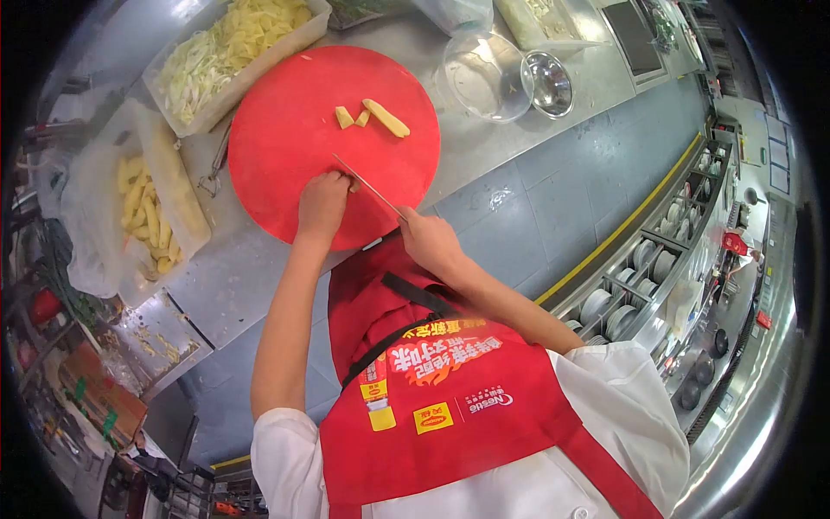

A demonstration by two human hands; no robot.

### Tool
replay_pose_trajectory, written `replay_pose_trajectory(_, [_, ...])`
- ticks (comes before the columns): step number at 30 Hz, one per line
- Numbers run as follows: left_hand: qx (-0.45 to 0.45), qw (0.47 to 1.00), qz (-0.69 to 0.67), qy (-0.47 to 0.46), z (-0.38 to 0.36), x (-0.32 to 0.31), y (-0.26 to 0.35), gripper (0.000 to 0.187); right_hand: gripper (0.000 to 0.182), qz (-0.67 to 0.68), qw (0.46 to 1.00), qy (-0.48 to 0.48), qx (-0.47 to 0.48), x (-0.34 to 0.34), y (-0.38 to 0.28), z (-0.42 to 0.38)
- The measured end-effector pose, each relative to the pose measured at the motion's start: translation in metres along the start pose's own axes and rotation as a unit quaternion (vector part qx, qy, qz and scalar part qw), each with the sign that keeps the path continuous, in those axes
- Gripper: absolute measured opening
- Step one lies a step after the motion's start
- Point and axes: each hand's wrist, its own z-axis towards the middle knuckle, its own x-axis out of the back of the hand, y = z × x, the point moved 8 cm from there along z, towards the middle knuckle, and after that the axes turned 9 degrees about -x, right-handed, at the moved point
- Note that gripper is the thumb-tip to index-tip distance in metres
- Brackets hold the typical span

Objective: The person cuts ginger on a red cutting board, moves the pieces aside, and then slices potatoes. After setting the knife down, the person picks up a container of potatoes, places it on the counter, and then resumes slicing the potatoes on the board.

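Note:
A round red cutting board (285, 121) lies on the metal counter in front of me. My left hand (323, 204) rests on its near part with curled fingers, closed on a small yellowish vegetable piece (353, 185) that is mostly hidden. In my right hand (430, 240) is the handle of a knife (367, 185), whose thin blade slants up and left, its edge close beside my left fingertips. Farther up the board lie a long pale yellow vegetable piece (386, 118) and two short cut chunks (344, 117).
Left of the board, a bag-lined tub (186, 186) holds several peeled yellow pieces. Behind it stands a white bin (290, 41) of sliced and shredded vegetables. A clear bowl (471, 82) and a steel bowl (549, 84) sit to the right. Racks of plates (618, 303) line the aisle.

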Motion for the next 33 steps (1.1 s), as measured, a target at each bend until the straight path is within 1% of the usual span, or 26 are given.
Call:
replay_pose_trajectory(2, [0.000,1.000,0.013,0.001,-0.001,-0.005,-0.002,0.014,0.032,0.001,1.000,0.008,0.006,-0.001,-0.002,-0.008])
replay_pose_trajectory(4, [-0.006,1.000,0.009,0.007,0.000,0.001,0.001,0.014,0.031,-0.005,1.000,0.007,-0.008,-0.008,0.002,-0.008])
replay_pose_trajectory(7, [0.004,0.999,0.038,-0.011,-0.003,-0.004,-0.002,0.015,0.031,-0.001,1.000,0.023,-0.004,-0.023,-0.003,0.007])
replay_pose_trajectory(11, [-0.015,0.999,-0.005,0.031,-0.004,-0.004,-0.005,0.012,0.031,-0.007,0.999,0.040,0.010,-0.019,-0.015,0.020])
replay_pose_trajectory(13, [-0.014,0.999,-0.016,0.047,-0.004,-0.001,-0.004,0.011,0.030,0.019,0.999,0.043,0.017,-0.010,-0.013,0.006])
replay_pose_trajectory(16, [0.013,0.999,-0.026,0.014,-0.001,-0.002,-0.007,0.010,0.030,0.032,0.998,0.047,0.013,-0.015,-0.006,-0.002])
replay_pose_trajectory(19, [0.016,1.000,0.002,0.015,-0.002,0.003,-0.003,0.017,0.031,0.028,0.999,0.047,0.002,-0.025,-0.008,0.011])
replay_pose_trajectory(22, [0.006,0.999,-0.026,0.034,-0.004,0.003,-0.006,0.010,0.031,0.021,0.999,0.037,0.004,-0.025,-0.011,0.014])
replay_pose_trajectory(26, [0.035,0.998,-0.037,0.020,-0.003,0.000,-0.011,0.011,0.030,0.025,0.999,0.026,-0.007,-0.010,-0.009,-0.006])
replay_pose_trajectory(28, [0.036,0.999,-0.033,0.010,-0.005,-0.005,-0.012,0.013,0.031,0.016,0.999,0.036,0.000,-0.022,-0.009,0.006])
replay_pose_trajectory(31, [0.019,0.999,-0.007,0.028,-0.009,0.000,-0.007,0.012,0.032,0.016,0.999,0.047,0.011,-0.023,-0.014,0.017])
replay_pose_trajectory(33, [0.018,0.998,-0.035,0.042,-0.009,0.006,-0.004,0.012,0.032,0.024,0.999,0.046,0.012,-0.016,-0.021,0.013])
